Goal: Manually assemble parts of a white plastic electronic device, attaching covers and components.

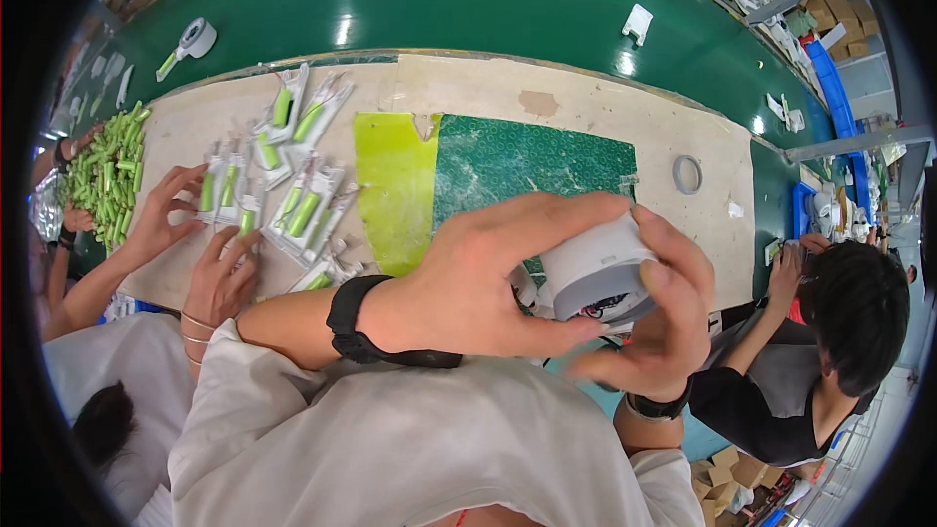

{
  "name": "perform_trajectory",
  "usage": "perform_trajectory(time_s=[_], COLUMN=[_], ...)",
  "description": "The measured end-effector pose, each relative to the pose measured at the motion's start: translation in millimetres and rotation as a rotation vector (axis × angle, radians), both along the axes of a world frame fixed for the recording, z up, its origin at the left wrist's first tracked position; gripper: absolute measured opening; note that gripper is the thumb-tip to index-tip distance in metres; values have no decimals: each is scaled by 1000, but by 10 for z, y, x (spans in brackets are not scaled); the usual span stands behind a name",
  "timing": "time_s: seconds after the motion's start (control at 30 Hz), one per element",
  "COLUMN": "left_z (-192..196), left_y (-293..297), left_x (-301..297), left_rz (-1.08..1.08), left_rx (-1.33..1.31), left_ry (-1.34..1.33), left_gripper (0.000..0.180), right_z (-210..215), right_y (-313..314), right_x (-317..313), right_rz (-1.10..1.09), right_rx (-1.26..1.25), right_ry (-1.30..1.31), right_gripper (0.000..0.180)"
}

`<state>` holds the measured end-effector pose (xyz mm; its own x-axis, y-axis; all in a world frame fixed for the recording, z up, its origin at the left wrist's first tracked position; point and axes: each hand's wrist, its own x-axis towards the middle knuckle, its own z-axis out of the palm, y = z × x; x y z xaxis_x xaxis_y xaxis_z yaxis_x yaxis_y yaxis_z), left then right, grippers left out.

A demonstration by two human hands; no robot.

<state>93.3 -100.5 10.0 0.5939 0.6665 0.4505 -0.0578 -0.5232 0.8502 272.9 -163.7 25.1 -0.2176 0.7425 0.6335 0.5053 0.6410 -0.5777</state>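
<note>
Both hands close around a white roll of tape (597, 268) held up just above the near edge of the table (586, 102). The left hand (478, 278), a black band at its wrist, wraps over the roll from the left, thumb along its underside. The right hand (669, 317) clasps it from the right, thumb pressed on the roll's face. Below them lie a green cutting mat (508, 161) and a yellow sheet (395, 185) touching its left edge. Further left, a co-worker's hands (195, 244) rest on a spread of clear packets holding green cells (293, 161), beside a heap of loose green cells (107, 171). A small grey ring (687, 174) lies on the table to the right.
</note>
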Motion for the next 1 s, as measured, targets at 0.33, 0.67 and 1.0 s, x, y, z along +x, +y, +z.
perform_trajectory(time_s=[0.33, 0.67, 1.0], left_z=[-13, -58, -140], left_y=[21, -14, 63], left_x=[9, 158, 159], left_rz=[-45, -20, 10], left_rx=[57, 123, 246], left_ry=[-43, -242, -262], left_gripper=[72, 64, 62], right_z=[37, -157, -47], right_y=[-89, -53, 21], right_x=[-117, -123, -258], right_rz=[-107, 128, -157], right_rx=[-686, -521, -592], right_ry=[526, 867, 903], right_gripper=[93, 113, 96])
